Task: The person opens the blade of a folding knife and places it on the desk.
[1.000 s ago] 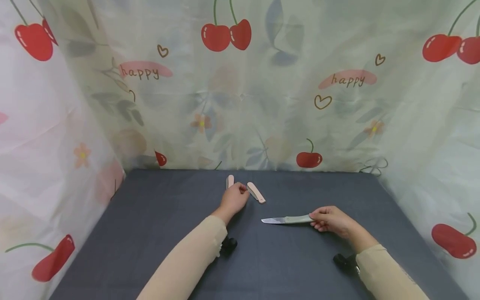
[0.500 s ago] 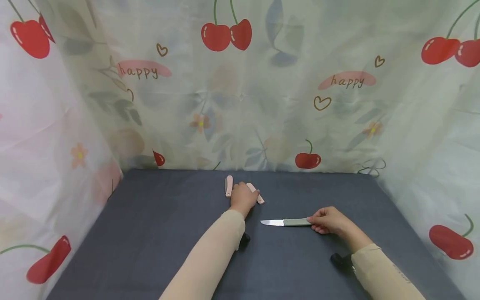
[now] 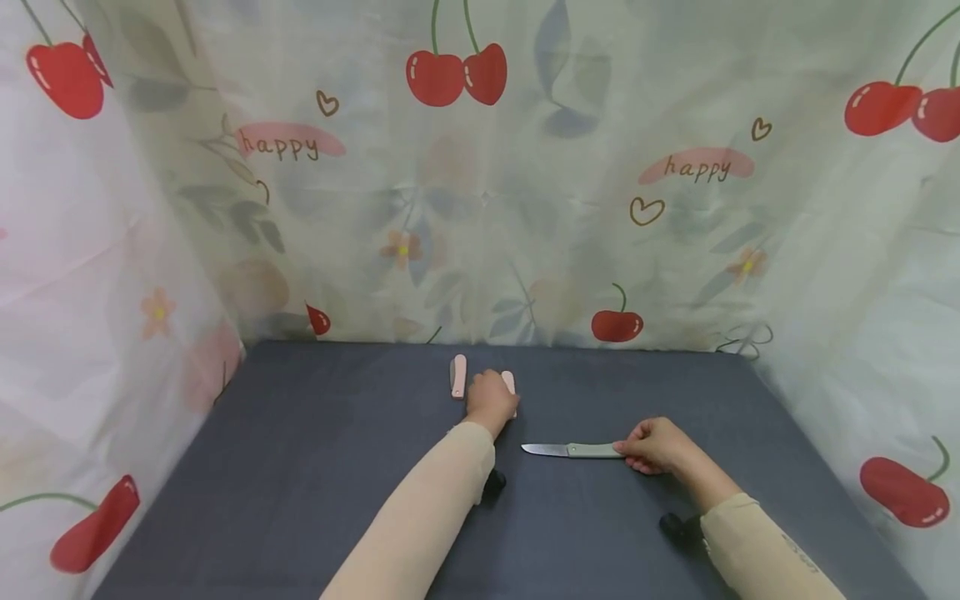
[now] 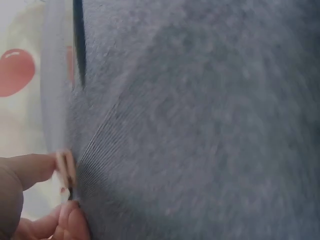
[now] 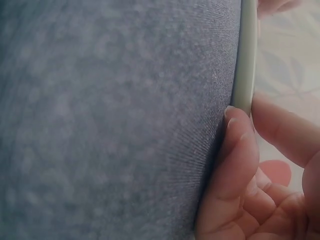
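A dark grey cloth covers the desk point(image 3: 300, 483), its weave showing plainly in both wrist views. Pale fabric printed with red cherries, hearts and the word "happy" hangs as a curtain point(image 3: 525, 208) behind the desk and along both sides.

The left hand point(image 3: 490, 400) reaches to the far middle of the desk, its beige sleeve point(image 3: 427, 525) stretched forward. It rests over a pink folded knife point(image 3: 509, 382), of which only the far end shows past the knuckles in the head view. In the left wrist view a thumb and a fingertip pinch a pink piece point(image 4: 65, 169) at the cloth. A second pink folded knife point(image 3: 458, 377) lies just to the left of that hand, apart from it.

The right hand point(image 3: 658, 445) lies nearer and to the right, knuckles up and wrist low on the desk. Its fingers point(image 5: 235, 165) curl onto the end of the pale green handle of an open knife point(image 3: 573, 450), which lies flat with its blade pointing left. The right wrist view shows the thumb against the handle's side and the other fingers bent behind it.
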